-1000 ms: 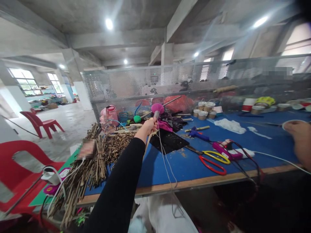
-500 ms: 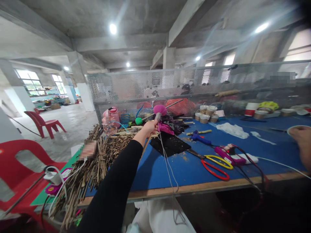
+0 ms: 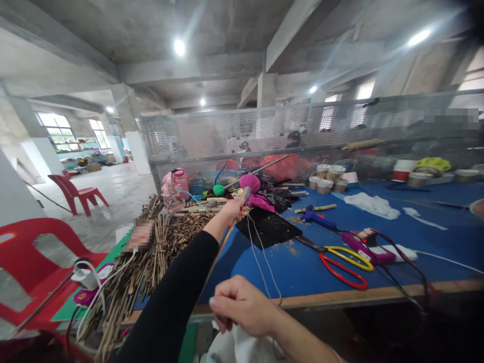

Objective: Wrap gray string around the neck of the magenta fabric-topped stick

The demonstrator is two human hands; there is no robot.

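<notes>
My left hand (image 3: 233,207), in a black sleeve, is stretched out over the blue table (image 3: 302,262) and closed round a thin stick topped by a pink tuft (image 3: 249,182). A pale thread (image 3: 260,252) runs from the tuft down toward me. My right hand (image 3: 242,305) is in a fist at the table's near edge, closed where the thread ends; I cannot see the thread inside the fingers.
A heap of brown twigs (image 3: 151,252) lies left of my arm. Scissors with red and yellow handles (image 3: 344,262), a pink glue gun (image 3: 365,242) with cables, a blue glue gun (image 3: 315,218), paper cups (image 3: 327,174), a pink jug (image 3: 174,186), mesh partition (image 3: 302,131), red chairs (image 3: 34,262).
My right hand has come in from the far right edge to the near table edge under the thread. My left hand holds the stick in about the same place.
</notes>
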